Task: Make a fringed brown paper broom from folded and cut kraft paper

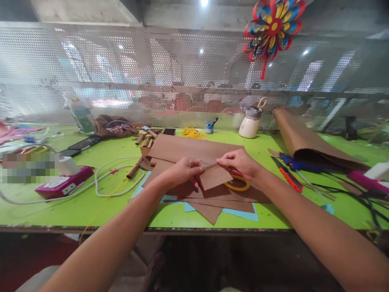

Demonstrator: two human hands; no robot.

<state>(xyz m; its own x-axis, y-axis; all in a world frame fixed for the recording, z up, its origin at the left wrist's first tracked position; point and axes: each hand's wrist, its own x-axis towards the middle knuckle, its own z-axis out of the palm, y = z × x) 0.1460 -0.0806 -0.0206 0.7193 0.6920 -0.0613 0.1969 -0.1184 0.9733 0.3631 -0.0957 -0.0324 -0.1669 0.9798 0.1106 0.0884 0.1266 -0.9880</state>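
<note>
A small piece of brown paper (216,177) is pinched along its top edge between my two hands. My left hand (189,168) grips its left corner, while my right hand (235,161) holds the upper right part between thumb and fingers. The top edge looks narrowly folded or rolled. Just behind the piece, near my right hand, lie scissors with yellow handles (238,185), their blades mostly hidden. Underneath are larger sheets of brown paper (194,147), stacked and overlapping, with light blue paper (243,213) sticking out below them.
Rolled brown paper tubes (133,170) lie left of the stack. A white cable (100,190) runs to a purple power strip (68,184). On the right are a red utility knife (290,178), a blue glue gun (290,161) and a large paper roll (313,142). A white bottle (251,123) stands behind.
</note>
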